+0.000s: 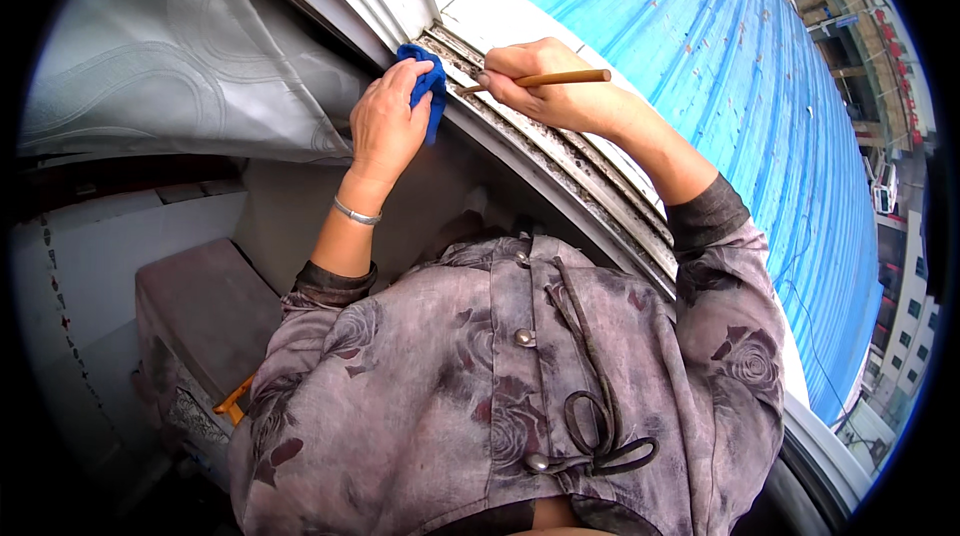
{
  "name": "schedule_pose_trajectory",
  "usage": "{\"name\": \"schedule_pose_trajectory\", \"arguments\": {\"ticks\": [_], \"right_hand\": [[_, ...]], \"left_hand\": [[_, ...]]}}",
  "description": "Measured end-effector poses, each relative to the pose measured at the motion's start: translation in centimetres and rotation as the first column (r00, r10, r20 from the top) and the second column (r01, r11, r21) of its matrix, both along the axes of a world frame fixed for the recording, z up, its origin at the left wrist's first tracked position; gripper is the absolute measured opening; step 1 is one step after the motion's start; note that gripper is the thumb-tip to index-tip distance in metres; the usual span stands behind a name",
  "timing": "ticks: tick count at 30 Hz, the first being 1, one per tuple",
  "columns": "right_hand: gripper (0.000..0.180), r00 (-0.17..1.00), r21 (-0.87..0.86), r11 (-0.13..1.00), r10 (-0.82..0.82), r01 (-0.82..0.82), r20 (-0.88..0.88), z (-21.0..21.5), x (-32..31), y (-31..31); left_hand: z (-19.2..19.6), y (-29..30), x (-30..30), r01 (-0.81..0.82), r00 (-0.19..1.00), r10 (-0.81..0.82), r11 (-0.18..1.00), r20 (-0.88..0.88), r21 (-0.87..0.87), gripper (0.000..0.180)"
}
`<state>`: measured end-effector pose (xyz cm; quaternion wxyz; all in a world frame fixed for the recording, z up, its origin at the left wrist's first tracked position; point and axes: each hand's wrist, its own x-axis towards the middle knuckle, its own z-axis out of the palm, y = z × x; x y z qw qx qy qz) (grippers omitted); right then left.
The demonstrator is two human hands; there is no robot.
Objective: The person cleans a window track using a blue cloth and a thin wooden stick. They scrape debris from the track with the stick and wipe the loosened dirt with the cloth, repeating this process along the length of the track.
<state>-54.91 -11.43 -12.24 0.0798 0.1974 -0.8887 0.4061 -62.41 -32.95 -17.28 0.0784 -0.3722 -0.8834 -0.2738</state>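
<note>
We're pinching a brown stick [575, 77] pencil-style in our right grip [560, 104] — probably for control along the gritty track [500, 124] beneath — left grip [388, 121] bunching blue cloth [432, 91].

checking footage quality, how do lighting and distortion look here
Head view: bright daylight on the blue roof, dimmer indoors around the grey boxy piece; head view: fisheye bows the roof's far edge, black fills the corners; head view: left hand, blue cloth, right hand and wooden stick look fairly sharp.
</note>
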Motion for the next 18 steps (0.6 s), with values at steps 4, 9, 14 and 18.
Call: {"name": "schedule_pose_trajectory", "arguments": {"ticks": [4, 9, 14, 18], "right_hand": [[0.023, 0.993, 0.04, 0.999, -0.028, 0.023, 0.112, 1.2, 3.1, 1.2], [0.027, 0.967, -0.045, 0.975, -0.212, 0.22, 0.142, 1.6, 3.9, 3.3], [0.031, 0.98, 0.241, 0.959, -0.109, 0.147, -0.164, 1.8, 1.8, -1.0], [0.036, 0.997, 0.204, 0.977, 0.063, -0.053, -0.043, 2.5, -0.9, -3.2]], "left_hand": [[1.3, 1.0, 2.6, 0.139, 0.986, -0.135, 0.99, 0.094, -0.034, 0.032], [1.3, 0.3, 3.8, -0.047, 0.932, -0.046, 0.968, 0.359, 0.246, 0.026], [4.2, -0.2, 3.5, -0.09, 0.719, -0.156, 0.946, 0.678, 0.313, 0.029], [2.2, 0.1, 3.1, -0.005, 0.768, -0.243, 0.923, 0.592, 0.385, 0.021]]}}
